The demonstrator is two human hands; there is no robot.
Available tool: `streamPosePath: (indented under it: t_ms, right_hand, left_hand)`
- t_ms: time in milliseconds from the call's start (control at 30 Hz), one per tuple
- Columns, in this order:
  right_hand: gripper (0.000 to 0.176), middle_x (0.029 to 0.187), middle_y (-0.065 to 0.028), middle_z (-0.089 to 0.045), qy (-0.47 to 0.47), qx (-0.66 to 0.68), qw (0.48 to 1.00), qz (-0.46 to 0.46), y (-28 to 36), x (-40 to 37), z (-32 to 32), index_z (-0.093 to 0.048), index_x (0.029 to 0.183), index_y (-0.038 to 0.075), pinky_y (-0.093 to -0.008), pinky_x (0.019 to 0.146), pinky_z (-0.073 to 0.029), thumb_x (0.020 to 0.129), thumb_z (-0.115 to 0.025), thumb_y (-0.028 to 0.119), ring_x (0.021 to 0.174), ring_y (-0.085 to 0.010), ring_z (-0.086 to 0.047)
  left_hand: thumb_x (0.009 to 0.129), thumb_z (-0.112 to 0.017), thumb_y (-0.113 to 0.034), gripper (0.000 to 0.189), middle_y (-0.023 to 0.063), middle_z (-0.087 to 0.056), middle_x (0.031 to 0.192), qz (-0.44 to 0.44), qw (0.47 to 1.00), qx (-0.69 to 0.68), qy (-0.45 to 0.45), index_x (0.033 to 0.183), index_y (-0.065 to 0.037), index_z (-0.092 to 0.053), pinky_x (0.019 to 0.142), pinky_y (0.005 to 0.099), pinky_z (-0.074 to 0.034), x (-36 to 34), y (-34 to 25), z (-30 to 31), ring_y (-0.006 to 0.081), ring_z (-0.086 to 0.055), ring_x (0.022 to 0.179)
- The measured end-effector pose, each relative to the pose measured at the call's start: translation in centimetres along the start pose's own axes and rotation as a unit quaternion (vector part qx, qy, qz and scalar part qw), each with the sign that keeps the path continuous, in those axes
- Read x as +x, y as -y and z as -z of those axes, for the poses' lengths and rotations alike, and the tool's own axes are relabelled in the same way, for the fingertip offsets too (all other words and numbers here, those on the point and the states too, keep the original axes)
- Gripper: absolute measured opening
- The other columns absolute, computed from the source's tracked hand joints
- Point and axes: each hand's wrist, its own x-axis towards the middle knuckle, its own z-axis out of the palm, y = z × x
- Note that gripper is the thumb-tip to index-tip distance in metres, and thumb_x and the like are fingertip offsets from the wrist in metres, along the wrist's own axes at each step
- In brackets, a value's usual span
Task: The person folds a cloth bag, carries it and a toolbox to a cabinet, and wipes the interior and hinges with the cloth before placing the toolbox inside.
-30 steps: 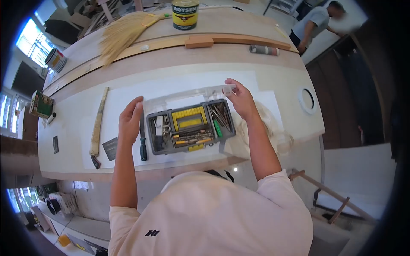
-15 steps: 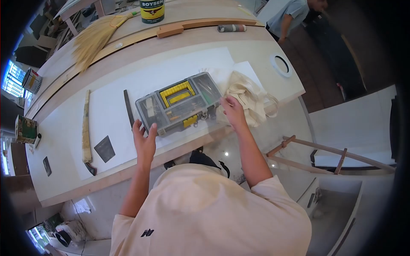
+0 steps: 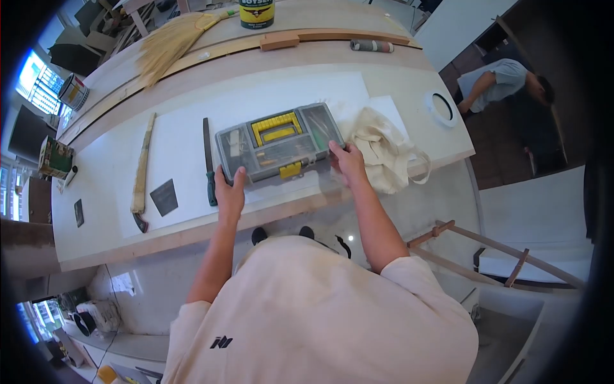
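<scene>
A grey organizer case (image 3: 279, 152) with a clear lid and a yellow handle lies on the white worktop, small parts showing through its lid. My left hand (image 3: 231, 193) grips its near left corner, thumb on top. At the near right corner, my right hand (image 3: 349, 162) holds the case with the thumb over the lid edge; the fingers underneath are partly hidden. Left of the case rests a file (image 3: 208, 160) with a green handle. A cream cloth bag (image 3: 381, 150) lies crumpled just beyond my right hand.
A handsaw-like long tool (image 3: 142, 173) and a dark sandpaper piece (image 3: 164, 198) lie on the left. Along the back are a straw broom (image 3: 176, 45), a paint can (image 3: 257, 13) and a wooden strip (image 3: 332, 37). A white ring (image 3: 441, 109) sits right. Another person (image 3: 502, 80) bends beyond the table.
My right hand has closed onto the case's near right corner, and my left hand has tightened on the left corner. The file's green handle now shows. The other person bends lower, and the view has shifted.
</scene>
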Motion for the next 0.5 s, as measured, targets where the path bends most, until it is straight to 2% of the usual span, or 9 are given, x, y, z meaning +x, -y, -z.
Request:
streamPosePath:
  t_ms: [67,100,167,200,300,367,433,500]
  right_hand:
    - [0.036,0.081,-0.0021,-0.059,-0.02,-0.001,1.0,0.014,0.0,-0.3,-0.2,-0.06,0.099,0.004,-0.028,0.064,-0.052,0.084,-0.074,0.033,0.073,-0.0123,-0.058]
    - [0.036,0.082,-0.0021,-0.059,-0.029,0.001,0.999,0.02,-0.1,-0.3,-0.4,-0.059,0.099,0.004,-0.0284,0.065,-0.053,0.084,-0.074,0.034,0.074,-0.0125,-0.059]
    - [0.041,0.092,-0.0045,-0.059,0.012,0.087,0.996,-0.028,-2.0,0.2,-0.1,-0.056,0.107,0.002,-0.0295,0.063,-0.053,0.084,-0.074,0.03,0.076,-0.0149,-0.059]
    - [0.043,0.098,-0.0057,-0.058,0.031,0.13,0.99,-0.053,-2.9,0.2,0.1,-0.054,0.111,0.001,-0.03,0.061,-0.054,0.084,-0.074,0.028,0.077,-0.0161,-0.06]
    - [0.025,0.092,-0.0044,-0.06,0.161,0.252,0.942,-0.152,-3.8,-3.1,-1.1,-0.057,0.101,0.007,-0.034,0.069,-0.056,0.087,-0.07,0.024,0.085,-0.0174,-0.062]
    - [0.02,0.092,-0.0049,-0.061,0.185,0.304,0.922,-0.153,-5.0,-3.7,-2.9,-0.057,0.1,0.008,-0.0354,0.071,-0.056,0.088,-0.068,0.018,0.086,-0.0185,-0.062]
    - [0.016,0.092,-0.0049,-0.062,0.192,0.348,0.904,-0.16,-5.2,-4.2,-3.6,-0.056,0.1,0.009,-0.0357,0.074,-0.056,0.087,-0.067,0.012,0.085,-0.0183,-0.062]
    - [0.017,0.09,-0.0024,-0.061,0.193,0.314,0.915,-0.166,-5.0,-4.7,-3.8,-0.057,0.099,0.011,-0.0336,0.072,-0.054,0.087,-0.068,0.013,0.082,-0.0163,-0.061]
  left_hand:
    - [0.09,-0.068,-0.031,0.062,0.0078,-0.059,0.105,-0.022,1.0,-0.017,-0.005,0.134,0.003,-0.042,0.076,0.03,-0.049,0.9,0.7,-0.1,0.014,-0.055,0.085]
    - [0.09,-0.067,-0.032,0.061,0.0079,-0.059,0.106,0.004,0.999,-0.036,0.014,0.133,0.002,-0.043,0.078,0.031,-0.049,0.8,-0.5,0.2,0.0147,-0.055,0.087]
    - [0.09,-0.067,-0.034,0.059,0.0079,-0.058,0.108,0.06,0.994,-0.074,0.054,0.132,0.001,-0.044,0.082,0.033,-0.049,-0.6,-3.6,0.7,0.0162,-0.056,0.092]
    - [0.091,-0.066,-0.036,0.058,0.0076,-0.057,0.109,0.085,0.992,-0.088,0.028,0.131,0.0,-0.045,0.082,0.0336,-0.049,-1.4,-3.7,0.3,0.0166,-0.055,0.094]
    - [0.092,-0.064,-0.04,0.055,0.0067,-0.056,0.112,0.131,0.983,-0.121,-0.037,0.127,-0.002,-0.048,0.081,0.0353,-0.049,-2.7,-4.1,-0.9,0.0177,-0.053,0.1]
    - [0.092,-0.062,-0.042,0.053,0.0062,-0.055,0.113,0.144,0.98,-0.121,-0.067,0.125,-0.003,-0.05,0.081,0.0359,-0.049,-3.3,-3.6,-1.2,0.0186,-0.052,0.103]
    - [0.092,-0.062,-0.042,0.052,0.0067,-0.055,0.112,0.162,0.975,-0.141,-0.061,0.124,-0.003,-0.051,0.08,0.0365,-0.049,-3.5,-3.8,-1.2,0.0193,-0.053,0.102]
    - [0.092,-0.062,-0.041,0.05,0.0073,-0.056,0.11,0.179,0.967,-0.166,-0.078,0.122,-0.003,-0.051,0.077,0.0369,-0.05,-3.1,-4.1,-0.1,0.0199,-0.054,0.099]
